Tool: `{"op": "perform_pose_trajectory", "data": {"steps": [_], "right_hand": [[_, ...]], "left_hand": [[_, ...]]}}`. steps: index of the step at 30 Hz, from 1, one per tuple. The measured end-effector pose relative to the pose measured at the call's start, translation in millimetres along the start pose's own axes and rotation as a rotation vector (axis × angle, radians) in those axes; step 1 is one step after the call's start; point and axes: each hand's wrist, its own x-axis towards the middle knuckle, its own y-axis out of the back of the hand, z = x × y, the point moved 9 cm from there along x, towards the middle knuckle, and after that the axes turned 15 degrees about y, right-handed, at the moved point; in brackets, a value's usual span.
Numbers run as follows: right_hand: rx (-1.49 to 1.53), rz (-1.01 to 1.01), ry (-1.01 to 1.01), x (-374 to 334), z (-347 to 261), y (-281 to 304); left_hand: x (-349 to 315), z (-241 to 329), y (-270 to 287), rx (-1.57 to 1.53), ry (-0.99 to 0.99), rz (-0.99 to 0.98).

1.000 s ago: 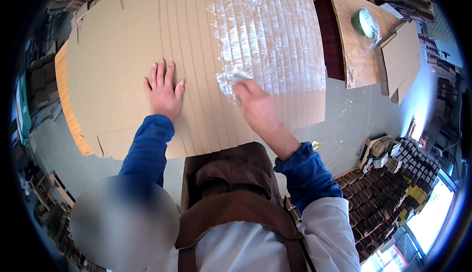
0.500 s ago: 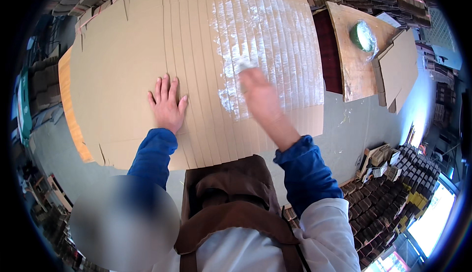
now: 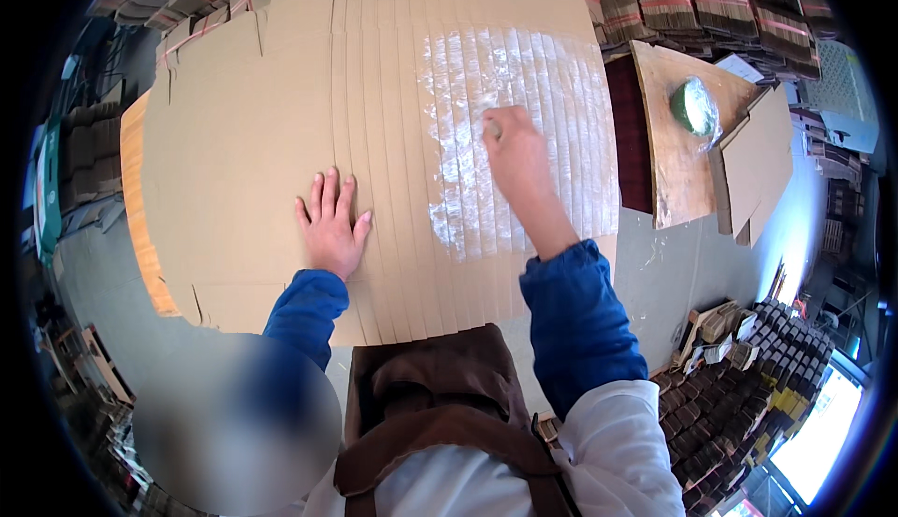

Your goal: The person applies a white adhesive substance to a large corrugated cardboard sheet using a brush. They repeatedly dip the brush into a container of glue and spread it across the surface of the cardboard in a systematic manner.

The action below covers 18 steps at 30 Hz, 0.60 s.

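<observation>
A fanned stack of cardboard sheets covers most of the work surface, its overlapping edges showing as long parallel lines. Over the right part of these strips lies a wet, shiny white smear that looks like glue. My left hand rests flat on the cardboard, left of the strips, with its fingers spread. Above the smear my right hand is closed round something small; the fingers cover most of it, and I cannot make out its kind.
To the right, a wooden board carries a green bowl lined with clear plastic and some cardboard pieces. Bundled cardboard is stacked along the back. More stacks stand on the floor at the lower right. An orange table edge shows at left.
My right hand has moved a little to the right over the smear, still closed. The left hand stays flat on the cardboard. The whole view has shifted slightly, so everything sits lower.
</observation>
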Motion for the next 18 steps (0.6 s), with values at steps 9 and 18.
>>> {"op": "perform_pose_trajectory", "data": {"steps": [9,18], "right_hand": [[0.100,-0.014,0.024,37.3,1.2,-12.9],[-0.027,-0.036,-0.016,72.9,35.4,-24.3]], "left_hand": [[4.1,-1.0,2.0,-0.028,0.005,-0.010],[5.0,0.0,2.3,-0.024,0.010,-0.029]]}}
